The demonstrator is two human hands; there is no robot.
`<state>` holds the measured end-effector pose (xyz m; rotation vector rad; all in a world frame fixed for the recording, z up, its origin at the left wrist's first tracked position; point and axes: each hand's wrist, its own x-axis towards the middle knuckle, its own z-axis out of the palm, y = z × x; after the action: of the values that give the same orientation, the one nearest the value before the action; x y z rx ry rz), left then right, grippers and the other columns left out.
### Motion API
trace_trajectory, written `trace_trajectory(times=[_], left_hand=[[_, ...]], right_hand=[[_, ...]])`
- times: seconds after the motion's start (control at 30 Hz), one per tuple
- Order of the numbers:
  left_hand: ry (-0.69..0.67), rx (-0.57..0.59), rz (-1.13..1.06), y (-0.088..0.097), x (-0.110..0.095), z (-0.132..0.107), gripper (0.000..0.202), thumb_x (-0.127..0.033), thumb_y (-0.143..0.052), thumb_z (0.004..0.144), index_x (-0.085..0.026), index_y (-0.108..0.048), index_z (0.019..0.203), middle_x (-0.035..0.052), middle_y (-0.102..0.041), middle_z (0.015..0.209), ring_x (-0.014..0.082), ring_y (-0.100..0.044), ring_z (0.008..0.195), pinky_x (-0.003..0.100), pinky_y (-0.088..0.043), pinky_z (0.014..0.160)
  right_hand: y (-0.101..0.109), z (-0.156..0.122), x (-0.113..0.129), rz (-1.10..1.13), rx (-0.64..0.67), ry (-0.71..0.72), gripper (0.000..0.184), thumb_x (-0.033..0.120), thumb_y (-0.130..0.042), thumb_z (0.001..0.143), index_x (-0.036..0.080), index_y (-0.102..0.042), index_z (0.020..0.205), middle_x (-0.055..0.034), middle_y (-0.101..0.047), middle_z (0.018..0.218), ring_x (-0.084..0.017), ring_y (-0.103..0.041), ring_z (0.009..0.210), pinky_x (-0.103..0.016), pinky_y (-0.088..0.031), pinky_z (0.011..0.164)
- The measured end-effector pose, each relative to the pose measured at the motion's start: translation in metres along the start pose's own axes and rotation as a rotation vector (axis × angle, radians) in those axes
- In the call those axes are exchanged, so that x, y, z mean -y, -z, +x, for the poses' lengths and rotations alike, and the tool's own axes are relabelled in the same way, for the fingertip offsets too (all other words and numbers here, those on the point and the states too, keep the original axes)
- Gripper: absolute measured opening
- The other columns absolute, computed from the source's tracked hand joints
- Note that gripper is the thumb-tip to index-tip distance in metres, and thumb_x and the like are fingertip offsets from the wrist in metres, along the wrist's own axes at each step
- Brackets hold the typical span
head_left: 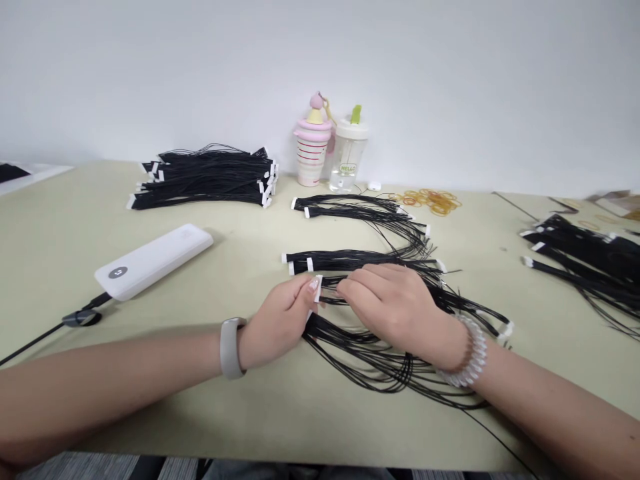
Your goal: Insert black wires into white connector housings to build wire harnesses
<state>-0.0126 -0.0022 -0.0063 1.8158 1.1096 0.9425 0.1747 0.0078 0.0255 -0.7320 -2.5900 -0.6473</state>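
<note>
My left hand (283, 320), with a grey band on the wrist, pinches the white-connector end of a bunch of thin black cables (365, 347) on the pale green table (250, 407). My right hand (393, 303), a coiled bracelet at its wrist, rests fingers curled over the same cables just to the right. Two more laid-out cable bundles lie beyond the hands: one (350, 260) just past the fingers, another (350, 205) farther back.
A stacked pile of black cables (205, 177) sits at the back left, another pile (590, 260) at the right. A white power bank (153, 260) with a plugged cord lies left. A pink bottle (313, 143), a clear bottle (349, 150) and rubber bands (430, 199) stand by the wall.
</note>
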Motion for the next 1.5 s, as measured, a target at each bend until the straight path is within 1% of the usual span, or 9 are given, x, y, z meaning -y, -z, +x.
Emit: trace_trajectory(times=[0.23,0.43,0.57,0.63,0.7,0.83,1.0,1.37,1.5], left_hand=[[0.072,-0.051,-0.023,-0.001,0.000,0.002,0.037,-0.041,-0.028,0.090,-0.016,-0.037,0.063,-0.0024,-0.039,0.060,0.0087,-0.035,0.057,0.021,-0.031,0.055],[0.179,-0.227,-0.050,-0.002,-0.003,0.001,0.037,-0.040,-0.027,0.090,-0.017,-0.038,0.064,-0.0024,-0.040,0.059,0.0091,-0.036,0.055,0.022,-0.031,0.054],[0.156,-0.309,-0.009,-0.002,-0.007,0.000,0.035,-0.036,-0.027,0.090,-0.016,-0.041,0.064,-0.0019,-0.044,0.061,0.0089,-0.037,0.056,0.022,-0.031,0.054],[0.148,-0.307,-0.004,-0.002,-0.007,-0.001,0.035,-0.035,-0.026,0.091,-0.016,-0.042,0.066,-0.0018,-0.046,0.062,0.0087,-0.038,0.056,0.022,-0.031,0.055],[0.131,-0.293,0.000,-0.003,-0.007,-0.001,0.036,-0.036,-0.026,0.091,-0.016,-0.042,0.066,-0.0018,-0.046,0.062,0.0085,-0.039,0.057,0.022,-0.032,0.055],[0.057,-0.245,0.025,-0.004,-0.003,-0.003,0.034,-0.037,-0.027,0.091,-0.017,-0.040,0.067,-0.0023,-0.043,0.063,0.0083,-0.040,0.059,0.021,-0.033,0.055],[0.015,-0.206,0.056,-0.005,0.000,-0.004,0.031,-0.035,-0.026,0.091,-0.017,-0.040,0.069,-0.0020,-0.042,0.065,0.0086,-0.039,0.060,0.020,-0.034,0.056],[0.000,-0.107,0.095,-0.004,-0.005,-0.003,0.033,-0.036,-0.025,0.090,-0.017,-0.037,0.065,-0.0023,-0.039,0.062,0.0091,-0.035,0.058,0.022,-0.031,0.055],[0.036,-0.118,0.094,-0.003,-0.004,-0.002,0.034,-0.038,-0.026,0.090,-0.017,-0.037,0.066,-0.0020,-0.040,0.064,0.0096,-0.035,0.059,0.022,-0.031,0.056]], right_hand=[[0.004,0.004,-0.010,0.039,0.079,-0.074,0.020,0.027,-0.046,0.087,0.016,-0.053,0.072,0.0002,-0.050,0.065,-0.010,-0.041,0.058,-0.025,-0.028,0.053],[0.046,0.010,-0.031,0.366,-0.098,-0.347,0.033,0.044,-0.065,0.070,0.016,-0.048,0.066,-0.0002,-0.048,0.067,-0.009,-0.043,0.062,-0.020,-0.034,0.054],[0.062,0.002,-0.040,0.473,0.314,-0.397,0.045,0.042,-0.059,0.076,0.016,-0.037,0.048,0.0045,-0.037,0.046,-0.005,-0.031,0.044,-0.021,-0.025,0.041],[0.059,-0.005,-0.038,0.566,0.560,-0.366,0.041,0.040,-0.054,0.081,0.016,-0.042,0.050,0.0045,-0.043,0.046,-0.005,-0.034,0.042,-0.020,-0.025,0.040],[0.050,-0.010,-0.031,0.671,0.622,-0.361,0.031,0.036,-0.049,0.084,0.017,-0.051,0.059,0.0040,-0.053,0.054,-0.005,-0.041,0.046,-0.019,-0.031,0.043],[0.028,-0.010,-0.006,0.709,0.431,-0.379,0.030,0.034,-0.039,0.089,0.018,-0.059,0.073,0.0026,-0.057,0.061,-0.007,-0.046,0.054,-0.020,-0.036,0.053],[0.010,0.001,0.015,0.732,0.356,-0.241,0.033,0.026,-0.036,0.091,0.016,-0.053,0.065,0.0024,-0.057,0.062,-0.006,-0.045,0.055,-0.020,-0.036,0.057],[-0.001,-0.004,0.027,0.392,0.238,-0.149,0.023,0.019,-0.041,0.085,0.017,-0.052,0.065,0.0023,-0.057,0.064,-0.009,-0.047,0.057,-0.024,-0.035,0.057],[0.004,-0.009,0.013,0.286,0.215,-0.185,0.020,0.019,-0.046,0.081,0.017,-0.056,0.063,-0.0011,-0.059,0.069,-0.012,-0.050,0.066,-0.025,-0.038,0.063]])
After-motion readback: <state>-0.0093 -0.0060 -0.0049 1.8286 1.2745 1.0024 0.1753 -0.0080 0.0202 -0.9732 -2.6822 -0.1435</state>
